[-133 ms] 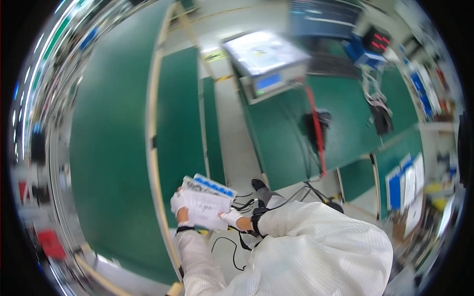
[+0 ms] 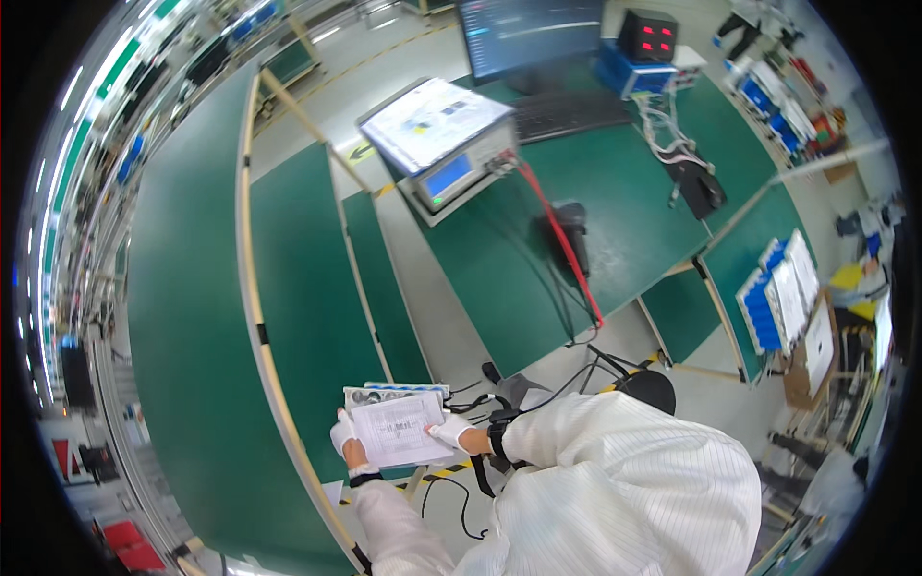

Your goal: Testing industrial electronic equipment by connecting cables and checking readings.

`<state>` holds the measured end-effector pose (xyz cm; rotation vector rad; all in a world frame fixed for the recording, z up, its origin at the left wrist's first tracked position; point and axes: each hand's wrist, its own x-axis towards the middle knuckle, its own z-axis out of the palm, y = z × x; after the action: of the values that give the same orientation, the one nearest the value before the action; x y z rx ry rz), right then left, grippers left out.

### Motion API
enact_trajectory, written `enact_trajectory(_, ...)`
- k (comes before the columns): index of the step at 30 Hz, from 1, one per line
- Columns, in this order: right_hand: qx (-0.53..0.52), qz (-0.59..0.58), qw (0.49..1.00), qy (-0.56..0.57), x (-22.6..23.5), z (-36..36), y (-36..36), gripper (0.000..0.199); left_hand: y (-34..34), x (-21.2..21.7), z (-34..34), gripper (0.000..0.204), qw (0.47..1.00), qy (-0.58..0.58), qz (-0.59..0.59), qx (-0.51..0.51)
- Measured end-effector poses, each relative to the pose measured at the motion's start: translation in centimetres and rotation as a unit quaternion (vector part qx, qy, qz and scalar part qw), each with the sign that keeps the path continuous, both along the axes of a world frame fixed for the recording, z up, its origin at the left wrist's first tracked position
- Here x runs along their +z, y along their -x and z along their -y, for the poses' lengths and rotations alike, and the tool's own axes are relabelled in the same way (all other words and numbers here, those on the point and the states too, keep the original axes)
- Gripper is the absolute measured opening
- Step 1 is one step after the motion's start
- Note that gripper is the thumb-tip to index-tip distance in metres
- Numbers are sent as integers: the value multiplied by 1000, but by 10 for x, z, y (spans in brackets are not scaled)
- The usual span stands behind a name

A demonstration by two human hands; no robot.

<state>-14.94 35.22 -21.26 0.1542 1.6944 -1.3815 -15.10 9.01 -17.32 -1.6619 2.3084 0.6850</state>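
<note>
In front of me I hold a boxy module (image 2: 370, 396) with round grey parts and a strip of blue along its far side. A printed white sheet (image 2: 396, 432) lies over most of it and hides its near part. My left hand (image 2: 343, 431), in a white glove, grips the left side. On the right, my gloved right hand (image 2: 448, 431) grips the other side, its thumb on top of the sheet. The fingers beneath are hidden.
Green shelves (image 2: 303, 259) stand at the left. Ahead is a green bench (image 2: 634, 221) bearing a test instrument (image 2: 447, 182), a monitor (image 2: 533, 38), a keyboard (image 2: 567, 117) and red cables (image 2: 562, 235). Blue modules (image 2: 761, 312) stand at right; a black stool (image 2: 645, 392) is near.
My view has turned, so the bench and instrument sit farther left in the picture. The module and sheet look less tilted, with less blue showing. Both hands keep their hold.
</note>
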Motion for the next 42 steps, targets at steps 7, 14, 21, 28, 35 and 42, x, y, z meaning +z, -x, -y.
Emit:
enact_trajectory(7, 1, -122, 992, -26, 69, -128, 15, 47, -21, 51, -114, 60, 982, -110, -156, 13)
enact_trajectory(14, -38, -137, 988, -68, 180, -224, -6, 63, -96, 175, -222, 43, 903, -262, -341, -4)
enact_trajectory(21, -176, -136, 974, -48, 249, -288, -59, 56, -105, 238, -289, 34, 912, -235, -333, -35)
enact_trajectory(28, -310, -213, 911, -167, 264, -384, -55, 53, -46, 218, -369, 31, 851, -258, -366, -274)
enact_trajectory(35, -383, -222, 881, -170, 218, -518, 22, 54, 58, 170, -503, 36, 835, -259, -358, -328)
enact_trajectory(42, -305, -136, 911, -243, 191, -636, 133, 58, 166, 103, -628, 39, 874, -277, -277, -287)
